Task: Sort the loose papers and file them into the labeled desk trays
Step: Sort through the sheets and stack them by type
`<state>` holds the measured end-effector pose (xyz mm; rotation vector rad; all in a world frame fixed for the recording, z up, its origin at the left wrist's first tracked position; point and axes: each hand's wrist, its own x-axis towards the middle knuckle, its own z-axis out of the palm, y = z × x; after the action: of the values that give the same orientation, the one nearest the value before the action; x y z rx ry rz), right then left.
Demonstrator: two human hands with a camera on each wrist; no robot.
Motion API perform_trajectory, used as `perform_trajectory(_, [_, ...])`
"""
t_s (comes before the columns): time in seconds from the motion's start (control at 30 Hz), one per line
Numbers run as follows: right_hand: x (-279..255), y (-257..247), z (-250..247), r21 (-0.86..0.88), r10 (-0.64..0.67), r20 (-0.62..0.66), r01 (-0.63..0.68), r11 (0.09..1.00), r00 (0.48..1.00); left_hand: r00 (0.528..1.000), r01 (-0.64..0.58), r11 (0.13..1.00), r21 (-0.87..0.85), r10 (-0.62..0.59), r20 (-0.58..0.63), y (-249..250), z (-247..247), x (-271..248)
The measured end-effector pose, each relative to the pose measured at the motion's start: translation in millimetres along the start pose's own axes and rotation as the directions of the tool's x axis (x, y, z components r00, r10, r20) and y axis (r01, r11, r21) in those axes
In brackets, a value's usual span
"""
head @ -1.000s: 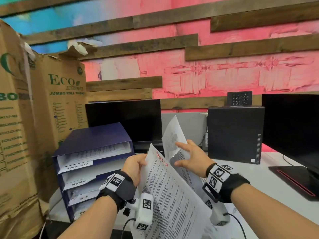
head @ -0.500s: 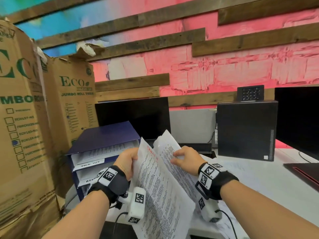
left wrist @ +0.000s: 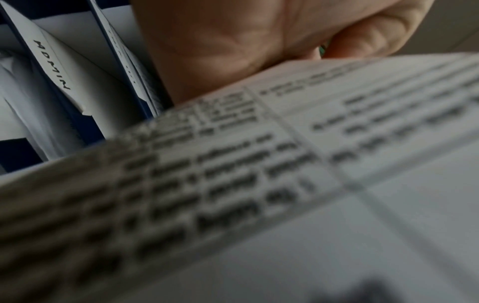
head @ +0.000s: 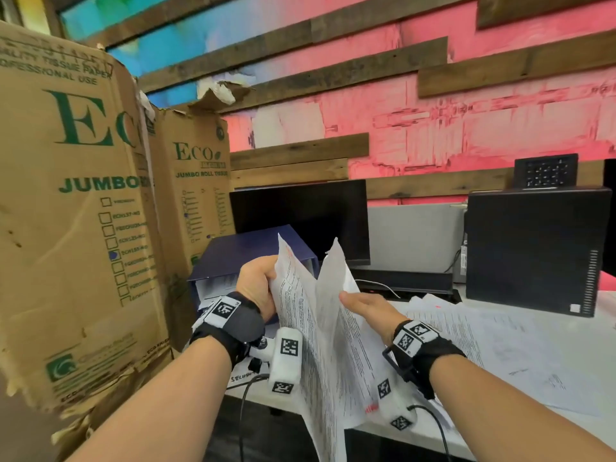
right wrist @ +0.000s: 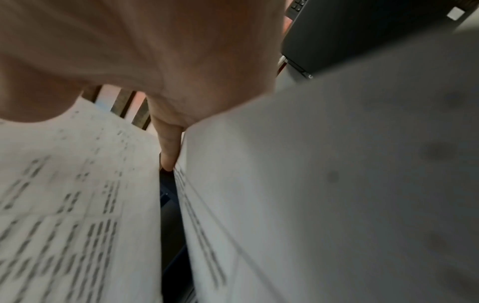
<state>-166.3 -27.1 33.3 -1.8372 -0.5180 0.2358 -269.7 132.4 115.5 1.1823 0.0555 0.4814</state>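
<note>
My left hand (head: 256, 285) grips the top left edge of a printed sheet with red writing (head: 296, 315), held upright in front of me. My right hand (head: 365, 305) pinches a second printed sheet (head: 333, 278) just to its right, thumb on the near face and fingers hidden behind. In the right wrist view one straight finger (right wrist: 168, 147) lies in the gap between the two sheets. The blue stacked trays (head: 230, 258) stand just behind my left hand; a handwritten label reading ADMIN (left wrist: 51, 63) shows in the left wrist view. More loose papers (head: 483, 331) lie spread on the white desk (head: 600, 348).
Two tall cardboard boxes (head: 76, 211) (head: 196, 181) stand at the left, close to the trays. A dark monitor (head: 300, 218) is behind the trays. A black computer case (head: 533, 248) stands at the back right.
Both hands have come lower and closer together with the sheets. My right hand went from flat, spread fingers on the second sheet to pinching it. My head has turned left.
</note>
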Motion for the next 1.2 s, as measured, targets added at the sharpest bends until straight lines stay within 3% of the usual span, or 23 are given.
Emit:
perform_trajectory(0.2, [-2, 1, -1, 0.07, 0.032, 0.019, -0.033, 0.997, 0.999, 0.996, -0.086, 0.995, 0.055, 0.087, -0.026, 9, 1, -11])
perform_trajectory(0.37, [11, 22, 10, 0.149, 0.164, 0.166, -0.189, 0.971, 0.973, 0.999, 0.003, 0.997, -0.074, 0.0, 0.037, 4, -8, -5])
perform_trajectory(0.47, [1, 7, 18, 0.144, 0.07, 0.186, -0.098, 0.985, 0.98, 0.997, 0.075, 0.993, -0.09, -0.072, 0.026, -3, -17, 1])
perform_trajectory(0.57, [1, -3, 11, 0.21, -0.051, 0.079, 0.033, 0.977, 0.996, 0.997, 0.044, 0.996, -0.073, -0.039, 0.065, 0, -17, -5])
perform_trajectory(0.63, [3, -6, 3, 0.254, -0.03, -0.004, 0.03, 0.967, 1.0, 0.999, 0.032, 0.998, -0.053, -0.032, -0.005, -1, -26, 0])
perform_trajectory(0.7, [5, -5, -7, 0.287, -0.029, -0.105, 0.058, 0.956, 0.994, 0.994, -0.025, 1.0, 0.009, 0.026, -0.106, -22, -66, 38])
perform_trajectory(0.77, [6, -6, -16, 0.278, -0.023, -0.184, 0.074, 0.958, 0.983, 1.0, 0.028, 0.999, -0.023, -0.028, -0.011, -35, -96, 58])
perform_trajectory(0.83, [4, -7, -24, 0.264, -0.033, -0.262, 0.104, 0.959, 0.965, 0.999, -0.027, 0.998, 0.064, 0.03, -0.034, -25, -86, 43])
perform_trajectory(0.93, [5, -11, -34, 0.207, -0.076, -0.391, 0.168, 0.964, 0.917, 0.992, 0.116, 0.991, 0.072, -0.119, 0.04, 3, -46, -5])
perform_trajectory(1.2, [-3, -27, -49, -0.019, -0.175, -0.412, 0.183, 0.983, 0.894, 0.982, 0.187, 0.975, 0.116, -0.187, -0.015, -11, -65, 15])
